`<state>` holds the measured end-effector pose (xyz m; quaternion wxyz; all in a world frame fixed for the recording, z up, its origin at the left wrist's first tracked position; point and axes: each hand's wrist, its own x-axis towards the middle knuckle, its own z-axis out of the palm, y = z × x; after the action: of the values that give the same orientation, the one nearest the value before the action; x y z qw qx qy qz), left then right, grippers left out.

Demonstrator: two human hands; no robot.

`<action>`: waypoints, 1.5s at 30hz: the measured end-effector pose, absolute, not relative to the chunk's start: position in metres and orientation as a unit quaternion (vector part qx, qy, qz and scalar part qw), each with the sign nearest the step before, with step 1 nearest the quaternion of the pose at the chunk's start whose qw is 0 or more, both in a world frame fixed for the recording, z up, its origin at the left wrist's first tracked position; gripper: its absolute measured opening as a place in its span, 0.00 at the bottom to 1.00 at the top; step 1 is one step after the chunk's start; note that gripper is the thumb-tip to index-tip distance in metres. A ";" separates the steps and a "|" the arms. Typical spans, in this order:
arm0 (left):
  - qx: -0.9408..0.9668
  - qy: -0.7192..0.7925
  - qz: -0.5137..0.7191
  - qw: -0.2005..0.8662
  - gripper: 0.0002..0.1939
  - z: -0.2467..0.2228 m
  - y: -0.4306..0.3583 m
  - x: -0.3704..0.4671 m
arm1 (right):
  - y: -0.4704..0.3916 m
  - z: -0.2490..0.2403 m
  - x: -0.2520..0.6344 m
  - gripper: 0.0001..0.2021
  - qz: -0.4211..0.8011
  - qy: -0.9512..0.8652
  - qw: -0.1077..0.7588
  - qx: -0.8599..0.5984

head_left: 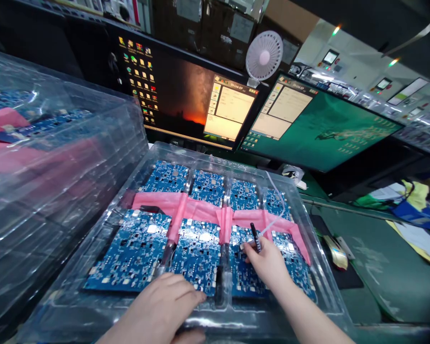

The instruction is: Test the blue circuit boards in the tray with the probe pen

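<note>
Circuit boards (pixel 197 253) lying in clear tray (pixel 322 282) on surface; we are gripping black pen (pixel 255 237) in right hand (pixel 268 263), resting left hand (pixel 165 306), fingers relaxed, on tray edge. Risk: pen tip slipping, scratching components.

Light: your bench is dim, monitors (pixel 186 91) glow | Glare: on your clear tray (pixel 308 229) | Quality: edges bend, left stack (pixel 39 157) blurs.
</note>
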<state>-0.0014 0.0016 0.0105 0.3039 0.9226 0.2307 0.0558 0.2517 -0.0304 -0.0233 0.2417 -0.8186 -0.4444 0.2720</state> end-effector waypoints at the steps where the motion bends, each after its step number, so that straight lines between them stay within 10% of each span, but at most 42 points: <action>1: 0.922 0.233 0.057 0.303 0.16 0.010 0.002 -0.002 | -0.031 -0.024 0.252 0.11 0.268 -0.447 0.242 -0.819; 45: 0.924 0.233 0.042 0.301 0.16 0.013 0.002 0.000 | -0.034 -0.028 0.254 0.11 0.227 -0.523 0.234 -0.787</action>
<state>-0.0005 0.0019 0.0127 0.3012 0.9236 0.2334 0.0417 0.2542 -0.0343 -0.0278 0.2342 -0.7874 -0.5232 0.2265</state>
